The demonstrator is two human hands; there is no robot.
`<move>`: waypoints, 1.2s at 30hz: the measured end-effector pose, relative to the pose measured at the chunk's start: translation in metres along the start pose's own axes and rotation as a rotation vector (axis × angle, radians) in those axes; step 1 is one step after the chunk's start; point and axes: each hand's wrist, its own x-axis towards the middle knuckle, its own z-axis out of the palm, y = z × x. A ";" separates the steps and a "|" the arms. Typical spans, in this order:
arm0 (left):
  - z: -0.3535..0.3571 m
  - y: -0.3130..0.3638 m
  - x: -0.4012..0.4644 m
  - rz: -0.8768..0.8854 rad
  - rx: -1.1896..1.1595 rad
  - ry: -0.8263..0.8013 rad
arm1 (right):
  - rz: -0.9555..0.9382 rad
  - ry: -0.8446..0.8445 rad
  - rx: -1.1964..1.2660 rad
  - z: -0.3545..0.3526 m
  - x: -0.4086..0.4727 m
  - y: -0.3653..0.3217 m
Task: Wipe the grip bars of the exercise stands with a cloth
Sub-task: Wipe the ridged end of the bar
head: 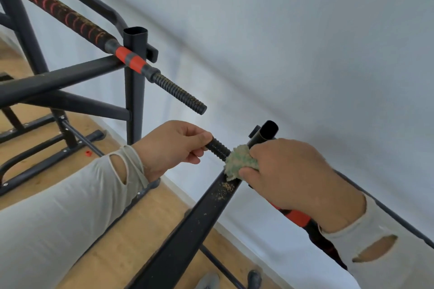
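Observation:
Two black exercise stands stand by a white wall. The near stand's grip bar ends in a black ribbed tip (217, 148). My left hand (171, 145) grips that tip. My right hand (288, 178) holds a green fuzzy cloth (238, 162) wrapped round the same bar, just right of the tip. A red band (297, 216) of this bar shows below my right wrist. The far stand's grip bar (70, 19) has a black and red wrapped grip, red bands and a ribbed end (180, 94) sticking out free.
A black crossbar (187, 230) of the near stand runs below the cloth, speckled with crumbs. The stands' feet rest on a wooden floor (141, 230). A small red object (88, 153) lies on the floor. Shoe tips (254, 278) show at the bottom edge.

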 end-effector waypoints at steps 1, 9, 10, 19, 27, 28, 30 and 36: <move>0.000 0.000 0.000 -0.005 -0.016 -0.007 | -0.044 0.020 -0.057 -0.001 0.003 -0.006; -0.001 0.002 -0.002 -0.077 -0.160 -0.060 | -0.077 0.341 0.144 0.018 0.049 -0.035; -0.001 0.002 -0.001 -0.073 -0.148 -0.057 | -0.075 0.349 0.242 0.024 0.047 -0.029; -0.001 0.002 -0.001 -0.054 -0.119 -0.017 | 0.013 0.110 0.463 0.021 -0.016 0.027; -0.001 0.004 -0.004 -0.048 -0.106 -0.008 | -0.025 0.240 0.448 0.023 -0.007 0.012; -0.001 0.005 -0.004 -0.049 -0.097 -0.008 | -0.045 0.159 0.409 0.027 -0.008 0.010; -0.001 0.006 -0.005 -0.047 -0.077 -0.011 | -0.050 0.134 0.453 0.030 -0.007 0.013; -0.002 0.009 -0.007 -0.049 -0.044 -0.026 | -0.021 0.123 0.497 0.020 0.001 0.019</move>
